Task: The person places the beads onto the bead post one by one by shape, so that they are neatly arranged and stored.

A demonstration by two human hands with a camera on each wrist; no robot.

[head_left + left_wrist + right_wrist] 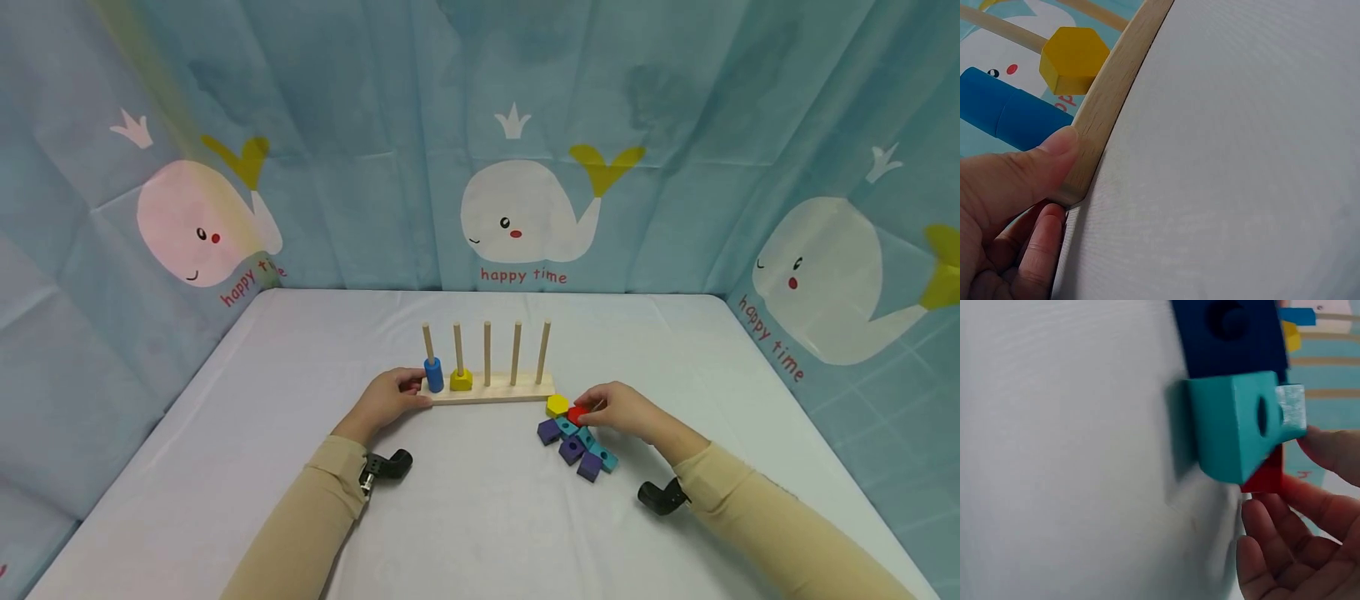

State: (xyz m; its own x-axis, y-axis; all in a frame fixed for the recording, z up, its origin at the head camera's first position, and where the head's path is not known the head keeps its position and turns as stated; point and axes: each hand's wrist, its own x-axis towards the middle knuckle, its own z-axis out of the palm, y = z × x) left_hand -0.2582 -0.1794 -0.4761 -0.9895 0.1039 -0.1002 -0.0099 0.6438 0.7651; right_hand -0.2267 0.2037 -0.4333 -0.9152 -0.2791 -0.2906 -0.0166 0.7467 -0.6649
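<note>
A wooden peg stand (491, 396) with several upright pegs stands on the table. Blue cylindrical blocks (1016, 109) sit on its leftmost peg and a yellow block (461, 382) on the second. My left hand (386, 402) grips the base's left end, thumb on the wood beside the blue blocks and fingers bent around the end. On the other side, my right hand (618, 408) pinches a red block (576, 415) at the pile's edge. In the right wrist view, a teal block (1229, 425) partly hides the red one.
A yellow hexagonal block (557, 406) lies by the stand's right end. Purple blocks (589, 467) and teal blocks (604, 457) are clustered just in front of my right hand. White cloth (465, 517) covers the table, and a whale-print curtain (360, 208) hangs behind it.
</note>
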